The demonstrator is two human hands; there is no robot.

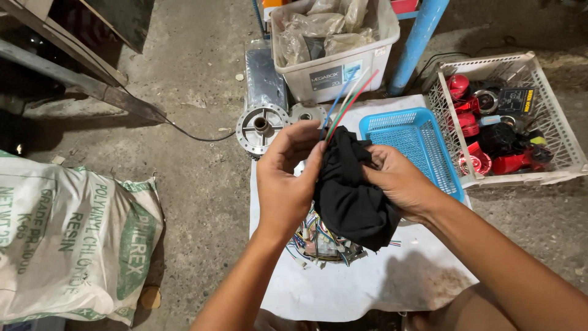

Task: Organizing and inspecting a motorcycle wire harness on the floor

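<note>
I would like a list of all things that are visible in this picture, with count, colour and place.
cloth: one, black, held between both hands
wires: a few, blue, green, red and white, sticking up from the cloth
wire bundle: one, mixed colours, on the white sheet under the hands
white sheet: one, on the floor
basket: one, blue, right of the cloth
crate: one, white, far right, with red and black parts
tub: one, whitish, top centre, with bags inside
metal parts: two, grey, round, below the tub
sack: one, white with green print, left
left hand: grips the cloth
right hand: grips the cloth
</note>
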